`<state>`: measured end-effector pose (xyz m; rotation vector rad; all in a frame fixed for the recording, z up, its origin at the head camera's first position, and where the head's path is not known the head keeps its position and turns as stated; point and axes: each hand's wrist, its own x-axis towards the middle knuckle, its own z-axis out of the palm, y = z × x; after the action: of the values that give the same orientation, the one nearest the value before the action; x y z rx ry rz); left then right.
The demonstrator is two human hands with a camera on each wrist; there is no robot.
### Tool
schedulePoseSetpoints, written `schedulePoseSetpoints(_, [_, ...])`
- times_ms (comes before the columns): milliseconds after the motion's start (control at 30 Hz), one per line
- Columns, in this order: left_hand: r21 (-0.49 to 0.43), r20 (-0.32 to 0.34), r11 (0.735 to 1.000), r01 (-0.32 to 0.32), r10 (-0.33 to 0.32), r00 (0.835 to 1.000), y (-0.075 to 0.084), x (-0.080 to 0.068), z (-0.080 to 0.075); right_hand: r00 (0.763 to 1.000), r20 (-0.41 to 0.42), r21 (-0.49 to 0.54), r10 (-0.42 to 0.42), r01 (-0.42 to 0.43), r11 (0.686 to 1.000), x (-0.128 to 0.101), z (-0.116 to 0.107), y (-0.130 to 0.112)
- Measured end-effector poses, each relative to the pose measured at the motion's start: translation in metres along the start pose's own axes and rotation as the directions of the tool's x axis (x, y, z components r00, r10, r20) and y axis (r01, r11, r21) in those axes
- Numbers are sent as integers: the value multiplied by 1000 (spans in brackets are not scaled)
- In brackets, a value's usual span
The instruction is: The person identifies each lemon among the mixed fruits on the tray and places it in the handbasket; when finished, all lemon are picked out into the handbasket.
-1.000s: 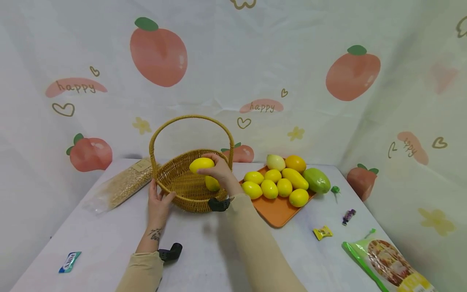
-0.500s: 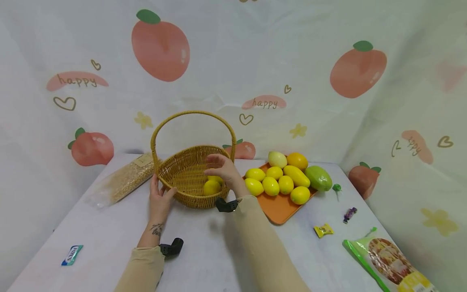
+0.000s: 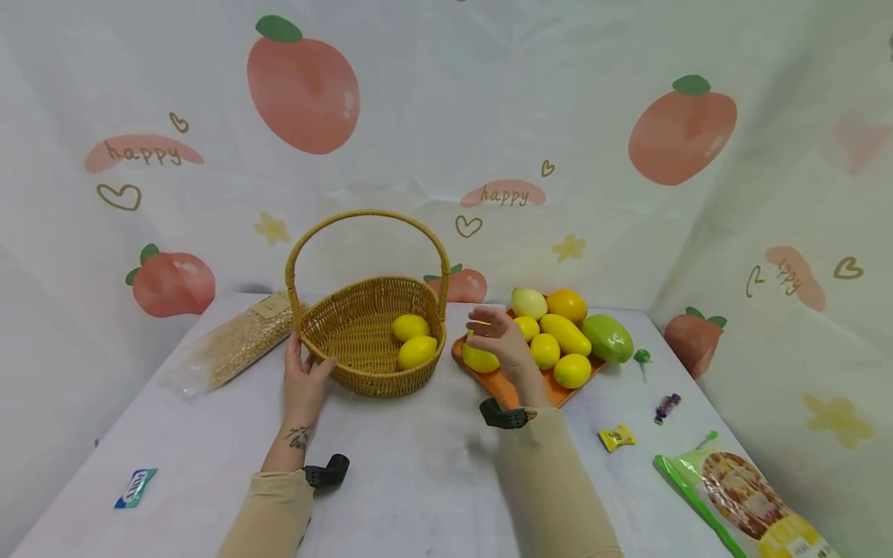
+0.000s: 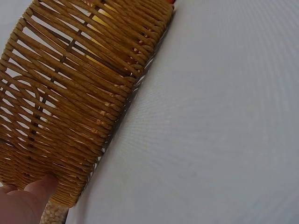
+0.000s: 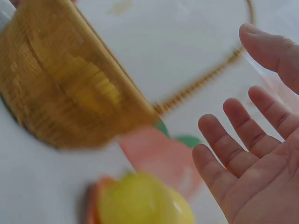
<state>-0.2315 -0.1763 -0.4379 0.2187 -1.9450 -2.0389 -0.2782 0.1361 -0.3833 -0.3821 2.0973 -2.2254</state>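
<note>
Two lemons (image 3: 414,339) sit in the wicker basket (image 3: 349,341), toward its 3 o'clock side, lying one against the other. The left hand (image 3: 304,381) rests on the basket's rim at about 8 o'clock, thumb and fingers against the weave, steadying it on the worktop (image 3: 412,473); the left wrist view shows a fingertip touching the basket wall low down. The right hand (image 3: 501,335) hovers over the orange tray (image 3: 519,394), fingers spread and relaxed, gripping nothing, with one lemon (image 3: 480,358) just under the palm. So, by my reading, two are done and the third pick is in hand. Left on the tray: several more lemons (image 3: 572,370), an orange (image 3: 567,304), a pale fruit (image 3: 528,302), a long yellow fruit (image 3: 566,334) and a green one (image 3: 608,338) at the tray's 2 o'clock. Off to the basket's 9 o'clock lies a bag of grain (image 3: 233,347); wrapped sweets (image 3: 617,438) and a snack packet (image 3: 749,500) lie near 4 o'clock of the tray.
</note>
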Motion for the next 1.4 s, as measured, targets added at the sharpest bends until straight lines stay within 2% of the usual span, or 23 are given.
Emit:
schedulePoseSetpoints(100, [1,-2,1000,10,-10,1000,0,-1,-1,995,-98,7,-12,13,1000,-15,-22,-2])
schedulePoseSetpoints(167, [10,-4,1000,14,-14,1000,0,-2,-2,983,-186,8,-12,14,1000,-24,-35,-2])
schedulePoseSetpoints(233, [20,-6,1000,19,-19,1000,0,-2,-2,963,-269,8,-23,27,1000,-32,-46,-2])
schedulePoseSetpoints(300, [24,-7,1000,19,-19,1000,0,-3,-3,934,-356,8,-41,47,999,-37,-55,-1])
schedulePoseSetpoints(400, [21,-5,1000,19,-19,1000,0,-4,-5,870,-485,-7,-84,92,996,-43,-63,2])
schedulePoseSetpoints(467, [19,-2,1000,18,-18,1000,-1,-5,-5,819,-563,-29,-108,111,993,-45,-66,6])
schedulePoseSetpoints(633, [10,10,1000,24,-24,1000,-2,-7,-5,697,-699,-96,-160,130,987,-52,-73,19])
schedulePoseSetpoints(700, [3,11,1000,24,-24,1000,-3,-7,-5,658,-736,-101,-161,128,987,-54,-76,26])
schedulePoseSetpoints(767, [-3,11,1000,20,-20,1000,-4,-7,-5,630,-760,-100,-157,126,987,-56,-79,33])
schedulePoseSetpoints(867, [-13,13,1000,14,-13,1000,-3,-7,-5,616,-774,-98,-146,111,989,-56,-83,40])
schedulePoseSetpoints(933, [-12,15,1000,9,-9,1000,-2,-7,-4,618,-775,-100,-134,89,991,-56,-86,43])
schedulePoseSetpoints(1167, [1,20,1000,7,-7,1000,-1,-7,-3,645,-762,-125,-59,-57,991,-55,-95,55])
schedulePoseSetpoints(1400, [-10,18,1000,-2,2,1000,1,-4,-1,667,-743,-175,-59,-108,979,-53,-98,59])
